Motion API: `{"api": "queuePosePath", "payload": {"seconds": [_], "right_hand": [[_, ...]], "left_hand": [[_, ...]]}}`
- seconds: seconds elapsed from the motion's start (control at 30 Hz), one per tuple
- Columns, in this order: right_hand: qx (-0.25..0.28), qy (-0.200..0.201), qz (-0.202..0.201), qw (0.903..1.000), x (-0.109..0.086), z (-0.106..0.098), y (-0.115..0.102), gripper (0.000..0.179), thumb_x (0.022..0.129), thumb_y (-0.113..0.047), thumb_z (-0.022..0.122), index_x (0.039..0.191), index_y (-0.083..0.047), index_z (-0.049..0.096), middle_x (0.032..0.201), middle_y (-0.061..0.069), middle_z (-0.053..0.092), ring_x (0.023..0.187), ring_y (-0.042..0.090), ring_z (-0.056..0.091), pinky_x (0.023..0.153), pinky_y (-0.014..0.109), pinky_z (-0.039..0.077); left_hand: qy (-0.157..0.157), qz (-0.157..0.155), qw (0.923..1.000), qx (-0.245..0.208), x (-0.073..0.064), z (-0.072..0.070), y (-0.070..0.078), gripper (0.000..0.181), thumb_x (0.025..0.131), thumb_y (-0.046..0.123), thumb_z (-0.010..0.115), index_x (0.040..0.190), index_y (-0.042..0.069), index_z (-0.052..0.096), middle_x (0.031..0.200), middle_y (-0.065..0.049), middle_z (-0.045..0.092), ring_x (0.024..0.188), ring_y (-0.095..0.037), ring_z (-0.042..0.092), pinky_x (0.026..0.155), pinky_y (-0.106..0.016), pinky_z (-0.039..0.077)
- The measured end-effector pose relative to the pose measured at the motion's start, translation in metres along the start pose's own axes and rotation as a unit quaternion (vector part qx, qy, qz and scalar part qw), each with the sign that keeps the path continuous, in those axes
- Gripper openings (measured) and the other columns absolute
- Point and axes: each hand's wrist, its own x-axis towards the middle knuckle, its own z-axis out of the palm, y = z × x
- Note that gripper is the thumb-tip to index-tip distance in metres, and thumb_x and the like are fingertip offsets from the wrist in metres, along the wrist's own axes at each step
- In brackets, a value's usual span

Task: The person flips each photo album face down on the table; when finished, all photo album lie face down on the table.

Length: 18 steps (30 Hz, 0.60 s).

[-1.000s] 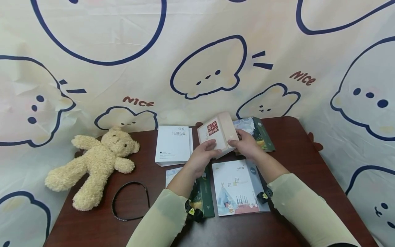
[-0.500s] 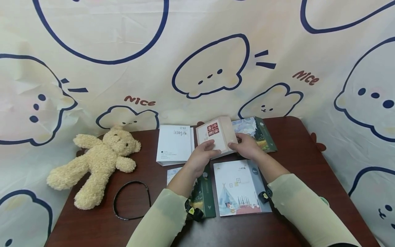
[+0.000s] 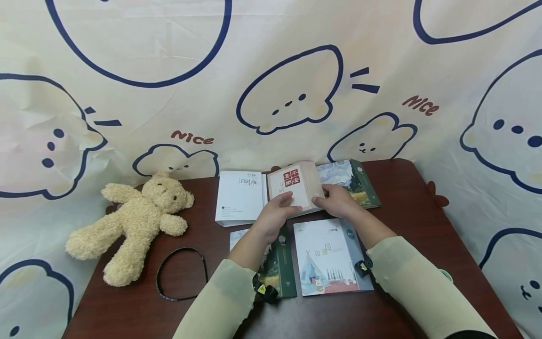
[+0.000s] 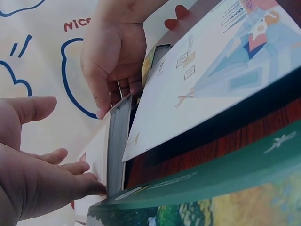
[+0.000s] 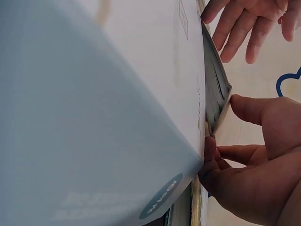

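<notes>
A beige book (image 3: 281, 183) with a red square of characters on its cover lies at the back middle of the table, between a white book (image 3: 239, 197) and a green-spined book (image 3: 353, 181). My right hand (image 3: 338, 201) pinches its near right corner, thumb above and fingers below; the right wrist view shows the thumb (image 5: 249, 108) at that corner. Across the near left part of the cover, my left hand (image 3: 272, 216) touches with extended fingers (image 4: 70, 169), its thumb held apart. Nearer me lies a white and blue book (image 3: 322, 259) with a tent picture.
Under my left forearm lies another green-spined book (image 3: 285, 268), partly hidden. A cream teddy bear (image 3: 139, 226) and a black headband-like loop (image 3: 182, 299) are on the left of the brown table (image 3: 406, 197). A cartoon-printed cloth (image 3: 271, 28) hangs directly behind.
The beige book has tipped down from a raised, slanted position and now lies flatter between its neighbours. Both hands have stayed at it, shifting only slightly.
</notes>
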Motion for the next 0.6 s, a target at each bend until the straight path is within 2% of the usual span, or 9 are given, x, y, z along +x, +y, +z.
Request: {"api": "queuePosePath", "payload": {"seconds": [0.27, 0.6], "right_hand": [[-0.038, -0.012, -0.007, 0.9992, -0.0028, 0.0002, -0.0029, 0.072, 0.103, -0.036, 0.064, 0.156, 0.006, 0.038, 0.153, 0.028, 0.048, 0.142, 0.045, 0.044, 0.114, 0.059, 0.039], [-0.057, -0.005, -0.025, 0.9981, -0.002, 0.0035, -0.0038, 0.068, 0.1, -0.03, 0.068, 0.154, 0.003, 0.044, 0.144, 0.022, 0.057, 0.135, 0.04, 0.054, 0.11, 0.057, 0.045]], "left_hand": [[-0.005, 0.005, 1.0, -0.004, -0.0024, -0.0033, -0.0008, 0.074, 0.094, 0.021, 0.074, 0.158, 0.006, 0.04, 0.161, -0.017, 0.04, 0.152, -0.036, 0.032, 0.124, -0.055, 0.023], [-0.007, 0.007, 0.9999, -0.002, -0.0054, -0.0068, -0.0014, 0.074, 0.096, 0.023, 0.072, 0.159, 0.005, 0.038, 0.163, -0.018, 0.038, 0.152, -0.038, 0.031, 0.124, -0.056, 0.023]]}}
